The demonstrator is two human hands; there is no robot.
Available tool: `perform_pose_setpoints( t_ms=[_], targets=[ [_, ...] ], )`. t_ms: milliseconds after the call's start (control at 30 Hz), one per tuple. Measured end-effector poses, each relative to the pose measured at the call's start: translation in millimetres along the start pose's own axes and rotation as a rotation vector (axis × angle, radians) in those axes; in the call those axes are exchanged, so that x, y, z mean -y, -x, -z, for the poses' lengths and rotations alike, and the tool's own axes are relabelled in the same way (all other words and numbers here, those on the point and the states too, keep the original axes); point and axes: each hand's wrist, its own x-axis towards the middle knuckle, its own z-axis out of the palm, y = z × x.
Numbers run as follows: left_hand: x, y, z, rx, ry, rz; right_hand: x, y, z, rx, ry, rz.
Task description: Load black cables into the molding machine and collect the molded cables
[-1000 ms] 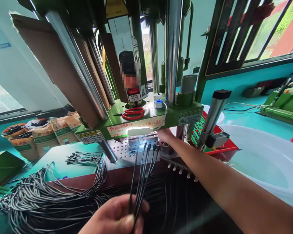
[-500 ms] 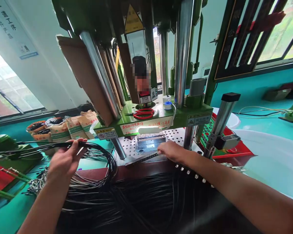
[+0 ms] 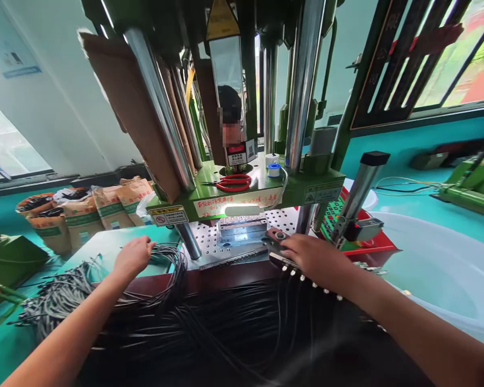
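Note:
My left hand [image 3: 135, 259] is low over the table's left side, at the end of a looped bundle of black cables [image 3: 179, 263]. Its fingers curve down towards the cables, and whether they grip any is hidden. My right hand [image 3: 317, 258] is closed on a small brownish metal block [image 3: 272, 235] with a round fitting. This block sits by the right end of a slim metal bar [image 3: 232, 259]. Below my right hand is a row of shiny connectors [image 3: 302, 277]. A clear-fronted metal mold [image 3: 242, 231] lies on the perforated plate [image 3: 207, 236] just behind the bar.
The green press [image 3: 242, 185] stands ahead, with red-handled pliers [image 3: 234, 183] and a blue-and-white tape roll [image 3: 273, 170] on its ledge. More black cables [image 3: 226, 322] cover the front. A white tub [image 3: 439, 269] and red tray [image 3: 371, 242] are at right, paper sacks [image 3: 80, 215] at left.
My left hand has moved right and down, and the raised cable bundle now lies lower, on the table. My right hand has shifted from the metal bar to the brownish block at its right.

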Motion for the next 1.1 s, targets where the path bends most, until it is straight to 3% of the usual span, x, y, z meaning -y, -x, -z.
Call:
perform_pose_setpoints(
  t_ms=[67,133,167,233,300,400,567,667,767,933,1000,1100],
  targets=[
    [-2.2,9.9,-2.2,0.127,-0.004,-0.209,-16.3,41.4,9.0,-0.033,-0.118,-0.166],
    [-2.4,19.3,-7.0,0.325,-0.023,-0.411,-29.9,76.4,11.4,-0.002,-0.218,-0.248],
    [-1.9,22.3,-10.0,0.422,-0.06,-0.445,-35.2,89.6,10.0,0.022,-0.243,-0.26],
    [-1.9,24.1,-16.2,0.523,-0.173,-0.384,-43.6,107.0,3.8,0.054,-0.245,-0.279],
    [-7.0,23.0,-21.7,0.478,-0.256,-0.343,-49.9,114.3,-4.5,0.057,-0.206,-0.312],
    [-29.4,26.8,-28.6,0.364,-0.225,-0.422,-56.9,115.6,-14.1,0.085,-0.165,-0.322],
    [-79.0,52.4,-44.9,0.447,0.115,-0.46,-59.9,113.6,-13.3,-0.006,-0.217,-0.352],
    [-95.7,63.5,-56.9,0.477,0.263,-0.439,-56.8,112.7,-1.9,-0.096,-0.287,-0.431],
    [-103.5,68.4,-67.2,0.556,0.397,-0.314,-48.1,105.8,13.6,-0.151,-0.379,-0.436],
    [-106.1,64.9,-82.3,0.766,0.752,0.105,-26.4,58.7,27.2,-0.133,-0.549,-0.334],
    [-104.3,56.9,-89.8,0.704,0.846,0.165,-22.1,27.2,21.9,-0.15,-0.58,-0.271],
    [-101.7,35.1,-105.1,0.467,0.878,0.188,-22.2,-26.0,2.6,-0.245,-0.604,-0.241]
  ],
)
